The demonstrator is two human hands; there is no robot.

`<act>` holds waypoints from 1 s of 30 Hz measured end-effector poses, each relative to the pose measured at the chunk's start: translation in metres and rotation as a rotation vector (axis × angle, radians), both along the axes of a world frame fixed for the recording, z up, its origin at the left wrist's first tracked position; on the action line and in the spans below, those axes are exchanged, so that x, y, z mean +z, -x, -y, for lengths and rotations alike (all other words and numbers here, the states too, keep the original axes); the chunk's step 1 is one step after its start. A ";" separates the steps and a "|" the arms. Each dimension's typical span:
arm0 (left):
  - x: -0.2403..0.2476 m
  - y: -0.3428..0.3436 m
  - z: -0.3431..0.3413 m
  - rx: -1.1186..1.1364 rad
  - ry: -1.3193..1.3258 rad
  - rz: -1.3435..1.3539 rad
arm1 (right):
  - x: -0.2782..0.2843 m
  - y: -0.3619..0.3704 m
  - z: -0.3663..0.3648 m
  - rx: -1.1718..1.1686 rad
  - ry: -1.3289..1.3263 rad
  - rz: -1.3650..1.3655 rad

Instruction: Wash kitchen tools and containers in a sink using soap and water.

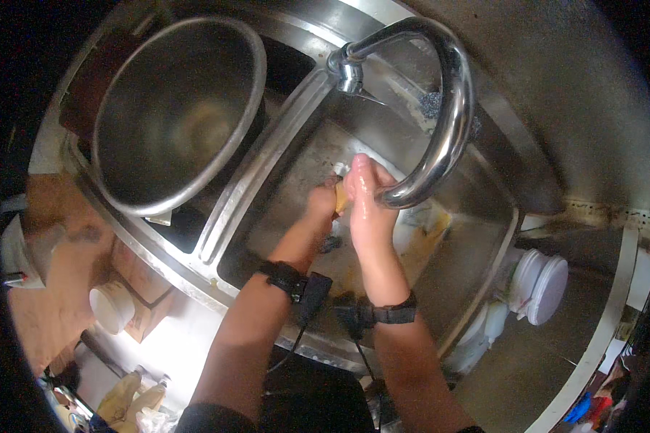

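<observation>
Both my hands are close together over the right basin (440, 252) of a steel sink, just under the end of a curved chrome faucet (458, 108). My left hand (323, 202) is closed, and a small yellow piece (341, 198) shows at its fingers, between the two hands. I cannot tell whether that is a sponge. My right hand (368, 184) looks wet and shiny; its thumb points away from me and its fingers are curled in. What it holds, if anything, is hidden. Beyond my left fingers is a small whitish bit (339, 168), too blurred to name.
A big round steel bowl (249, 108) rests tilted over the left basin. A dark scouring pad (431, 105) lies behind the faucet. White lidded tubs (549, 289) stand at the right, a white cup (112, 307) at the lower left. Straps with cables are on both wrists.
</observation>
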State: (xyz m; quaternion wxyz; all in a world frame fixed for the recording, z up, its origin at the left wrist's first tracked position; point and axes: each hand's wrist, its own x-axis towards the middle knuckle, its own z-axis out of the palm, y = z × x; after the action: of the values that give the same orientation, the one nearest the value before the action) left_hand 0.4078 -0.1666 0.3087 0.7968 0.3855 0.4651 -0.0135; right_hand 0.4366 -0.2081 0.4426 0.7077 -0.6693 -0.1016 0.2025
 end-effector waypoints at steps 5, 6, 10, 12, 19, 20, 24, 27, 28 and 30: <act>-0.012 0.000 0.002 0.191 0.453 0.224 | 0.008 -0.002 0.002 -0.113 -0.099 -0.024; -0.012 -0.002 0.002 0.195 0.456 0.224 | 0.007 -0.003 0.004 -0.110 -0.095 -0.024; 0.006 -0.008 0.005 0.203 0.583 0.324 | -0.010 -0.012 0.020 -0.144 -0.199 -0.015; 0.021 -0.008 0.002 0.185 0.555 0.301 | -0.009 -0.015 0.019 -0.233 -0.475 -0.017; 0.011 -0.008 0.029 -0.028 -0.610 0.306 | -0.033 -0.044 0.033 -0.592 -0.372 -0.121; 0.021 -0.008 0.033 -0.079 -1.057 0.282 | -0.034 -0.042 0.034 -0.595 -0.362 -0.098; 0.038 -0.001 0.008 -0.185 -1.388 0.337 | -0.030 -0.039 0.027 -0.627 -0.530 -0.300; 0.024 -0.003 -0.006 -0.197 -1.070 0.256 | -0.034 -0.036 0.026 -0.478 -0.517 -0.334; 0.021 -0.006 -0.011 -0.200 -1.070 0.259 | -0.033 -0.035 0.025 -0.481 -0.519 -0.332; 0.017 -0.009 -0.024 -0.145 -0.806 0.062 | -0.027 -0.032 0.024 -0.498 -0.579 -0.370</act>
State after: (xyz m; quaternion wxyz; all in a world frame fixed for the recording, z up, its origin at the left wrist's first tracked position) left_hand 0.4171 -0.1428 0.3256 0.5927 0.6987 0.3805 0.1252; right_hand 0.4688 -0.2324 0.4155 0.9000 -0.3995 0.1391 0.1051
